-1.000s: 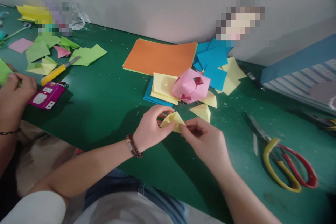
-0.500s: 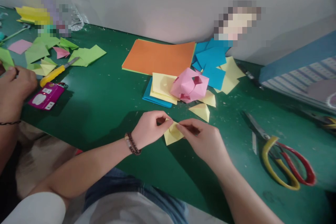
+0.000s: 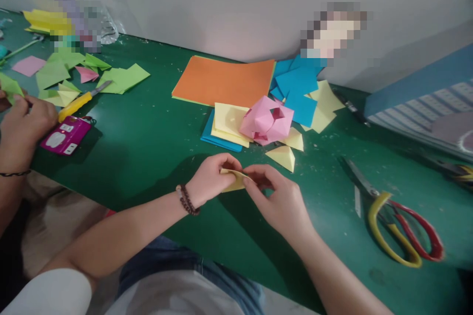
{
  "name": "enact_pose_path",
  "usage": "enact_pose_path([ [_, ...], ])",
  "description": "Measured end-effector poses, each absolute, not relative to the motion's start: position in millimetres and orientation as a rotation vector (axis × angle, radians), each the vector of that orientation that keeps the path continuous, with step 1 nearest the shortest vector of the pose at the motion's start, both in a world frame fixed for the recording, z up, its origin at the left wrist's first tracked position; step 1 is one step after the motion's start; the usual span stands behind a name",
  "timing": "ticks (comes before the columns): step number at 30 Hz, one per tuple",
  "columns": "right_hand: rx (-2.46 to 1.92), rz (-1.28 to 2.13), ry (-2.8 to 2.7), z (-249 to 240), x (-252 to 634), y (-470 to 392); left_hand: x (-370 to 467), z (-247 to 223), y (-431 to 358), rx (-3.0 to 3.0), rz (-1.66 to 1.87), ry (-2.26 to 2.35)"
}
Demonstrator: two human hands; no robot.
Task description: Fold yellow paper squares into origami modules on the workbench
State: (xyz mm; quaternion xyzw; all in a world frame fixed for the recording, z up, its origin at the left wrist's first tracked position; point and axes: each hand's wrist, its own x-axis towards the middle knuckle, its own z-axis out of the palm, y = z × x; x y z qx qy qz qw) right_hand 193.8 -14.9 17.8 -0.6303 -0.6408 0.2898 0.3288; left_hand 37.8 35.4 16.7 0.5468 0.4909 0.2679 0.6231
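Note:
A small folded piece of pale yellow paper (image 3: 233, 183) is held between my two hands above the green table. My left hand (image 3: 214, 177), with a beaded bracelet at the wrist, pinches its left part. The fingertips of my right hand (image 3: 275, 192) close on its right end. Just beyond my hands lie a folded yellow triangle (image 3: 284, 157) and a pink folded paper ball (image 3: 269, 120). The ball rests against a stack of folded yellow paper (image 3: 229, 120) with blue paper (image 3: 218, 135) beneath it.
Orange sheets (image 3: 225, 78) and blue squares (image 3: 299, 88) lie farther back. Scissors (image 3: 393, 226) with yellow and red handles are at the right. Another person's hand (image 3: 27, 125) holds green paper at the left, near a purple box (image 3: 67, 135) and a yellow cutter (image 3: 77, 104).
The yellow paper between my hands has tilted and shifted slightly left, showing a narrower side. My right hand has moved a little left. The other person's hand has shifted slightly right.

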Motion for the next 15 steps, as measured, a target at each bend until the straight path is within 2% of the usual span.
enact_pose_path([
  [4,-1.650,0.784,-1.610,16.4,189.8,-13.6,39.2,15.4,35.3,1.104,0.738,1.166],
  [15,-1.565,0.496,-1.675,15.1,191.9,-16.4,39.0,10.7,32.8,0.986,0.846,0.990],
])
